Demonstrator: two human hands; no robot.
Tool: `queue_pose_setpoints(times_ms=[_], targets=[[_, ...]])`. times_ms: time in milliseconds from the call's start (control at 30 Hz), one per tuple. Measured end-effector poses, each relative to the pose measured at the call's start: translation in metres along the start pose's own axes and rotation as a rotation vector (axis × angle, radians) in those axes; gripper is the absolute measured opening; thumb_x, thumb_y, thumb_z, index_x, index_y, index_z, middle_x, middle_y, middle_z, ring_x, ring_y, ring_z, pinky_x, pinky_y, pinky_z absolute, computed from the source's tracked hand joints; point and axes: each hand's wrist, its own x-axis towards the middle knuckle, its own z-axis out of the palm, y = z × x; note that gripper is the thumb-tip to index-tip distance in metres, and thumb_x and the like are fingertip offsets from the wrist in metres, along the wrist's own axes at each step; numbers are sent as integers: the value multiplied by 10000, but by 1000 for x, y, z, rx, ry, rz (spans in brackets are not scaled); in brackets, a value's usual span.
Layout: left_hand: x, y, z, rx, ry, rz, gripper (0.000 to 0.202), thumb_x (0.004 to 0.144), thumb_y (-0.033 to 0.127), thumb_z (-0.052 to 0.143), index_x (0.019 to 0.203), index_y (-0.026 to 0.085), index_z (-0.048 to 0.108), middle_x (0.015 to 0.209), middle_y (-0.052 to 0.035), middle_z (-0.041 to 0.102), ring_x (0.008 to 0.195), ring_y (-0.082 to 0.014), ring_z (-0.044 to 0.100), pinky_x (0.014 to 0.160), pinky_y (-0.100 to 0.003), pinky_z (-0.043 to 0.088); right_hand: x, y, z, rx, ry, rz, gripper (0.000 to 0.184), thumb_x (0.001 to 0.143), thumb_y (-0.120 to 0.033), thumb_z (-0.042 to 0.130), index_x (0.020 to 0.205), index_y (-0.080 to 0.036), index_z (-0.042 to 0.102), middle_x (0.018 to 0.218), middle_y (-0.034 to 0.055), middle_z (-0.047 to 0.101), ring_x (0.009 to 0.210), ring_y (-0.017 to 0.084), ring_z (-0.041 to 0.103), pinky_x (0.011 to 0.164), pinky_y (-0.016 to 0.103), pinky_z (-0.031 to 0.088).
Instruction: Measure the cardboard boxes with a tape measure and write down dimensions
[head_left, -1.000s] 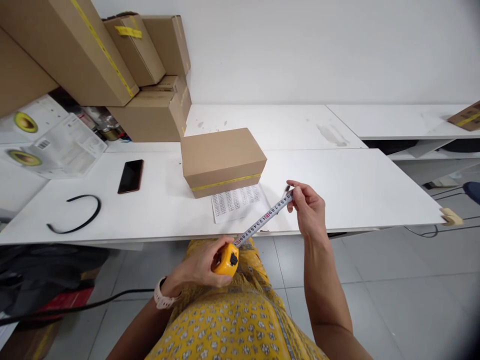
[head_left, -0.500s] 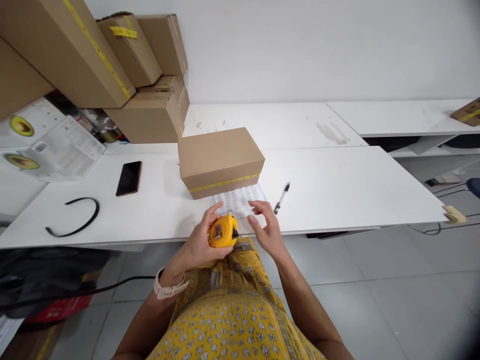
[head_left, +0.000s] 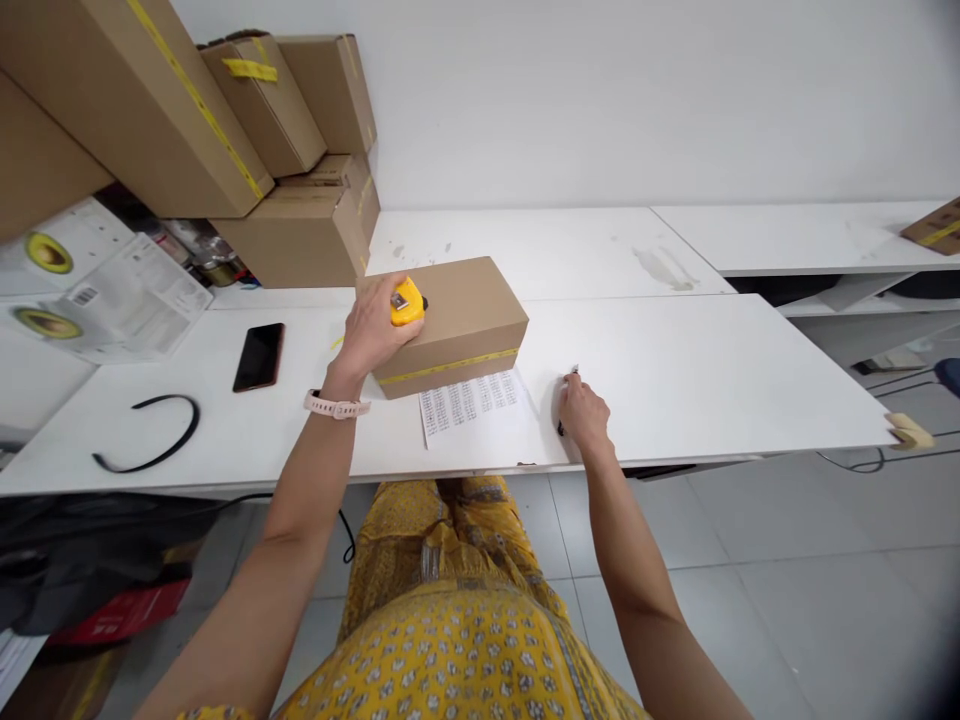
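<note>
Showing over the left end of a cardboard box: one yellow tape measure, gripped by the left hand; contact with box unclear. One pen on the bench, right hand closed over it. One printed paper at the box's front. Farther left, one phone.

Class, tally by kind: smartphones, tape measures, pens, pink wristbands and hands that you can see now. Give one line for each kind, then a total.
Smartphone: 1
Yellow tape measure: 1
Pen: 1
Pink wristband: 1
Hands: 2 (left hand and right hand)
Total: 6
</note>
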Motion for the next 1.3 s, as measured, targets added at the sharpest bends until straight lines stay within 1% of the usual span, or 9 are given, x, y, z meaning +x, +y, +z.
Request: queue_pose_setpoints(times_ms=[100, 200, 300, 467, 600, 733, 833, 933, 1300], targets=[[-17, 1, 8, -56, 61, 98, 506, 711, 198, 802, 1194, 198, 649, 1256, -111, 668, 1280, -376, 551, 1173, -607, 331, 0, 12, 1, 239, 77, -2, 408, 957, -199, 390, 1260, -115, 650, 1060, 195, 724, 954, 292, 701, 884, 457, 505], [-76, 21, 22, -128, 113, 200, 407, 806, 236, 732, 1205, 218, 653, 1273, -96, 682, 1293, -348, 572, 1179, -605, 348, -11, 25, 0, 866, 145, 17, 367, 907, -327, 490, 1166, -149, 681, 879, 99, 741, 846, 251, 719, 850, 452, 558], [-155, 40, 50, -152, -51, 285, 294, 919, 252, 603, 1206, 227, 656, 1180, -90, 731, 1172, -298, 668, 1065, -560, 503, -38, 27, -7, 1342, 112, -32, 336, 824, -387, 630, 1089, -189, 686, 1003, 99, 766, 949, 264, 746, 911, 483, 572], [-237, 37, 96, 112, -413, 233, 613, 954, 363, 579, 1493, 108, 434, 1581, -230, 454, 1508, -364, 383, 1202, -583, 375, -84, -5, -10, 1288, 65, -158, 304, 797, -440, 779, 1000, -259, 644, 927, 51, 776, 885, 234, 737, 868, 438, 576], [-240, 29, 105, 261, -499, 265, 668, 931, 306, 611, 1509, 52, 393, 1611, -254, 399, 1519, -377, 357, 1232, -567, 318, -90, -41, 12, 1172, 8, -237, 406, 955, -630, 520, 820, -254, 593, 566, -25, 599, 590, 176, 599, 699, 358, 532], [-231, 36, 103, 337, -524, 270, 666, 927, 297, 626, 1513, 64, 412, 1630, -230, 381, 1483, -385, 410, 1201, -551, 356, -70, -63, 35, 1208, -187, -238, 606, 983, -706, 348, 1148, -222, 674, 754, 29, 730, 807, 206, 701, 866, 395, 539], [-230, 40, 104, 391, -524, 275, 644, 949, 289, 600, 1531, 84, 416, 1639, -207, 377, 1450, -394, 446, 1181, -554, 371, -54, -69, 46, 1227, -263, -207, 592, 909, -716, 516, 1167, -208, 677, 977, 79, 775, 953, 226, 720, 931, 409, 534], [-231, 38, 105, 402, -509, 284, 588, 972, 266, 552, 1531, 122, 440, 1634, -177, 400, 1436, -371, 464, 1173, -538, 380, -46, -66, 54, 1147, -187, -202, 461, 785, -636, 728, 944, -208, 668, 840, 37, 726, 792, 192, 670, 789, 348, 537], [-226, 47, 119, 434, -476, 248, 576, 985, 290, 561, 1488, 21, 477, 1549, -211, 508, 1373, -337, 513, 1197, -496, 355, -46, -61, 60, 1050, -157, -293, 348, 844, -555, 694, 908, -222, 616, 803, 12, 662, 719, 157, 606, 699, 301, 500]])
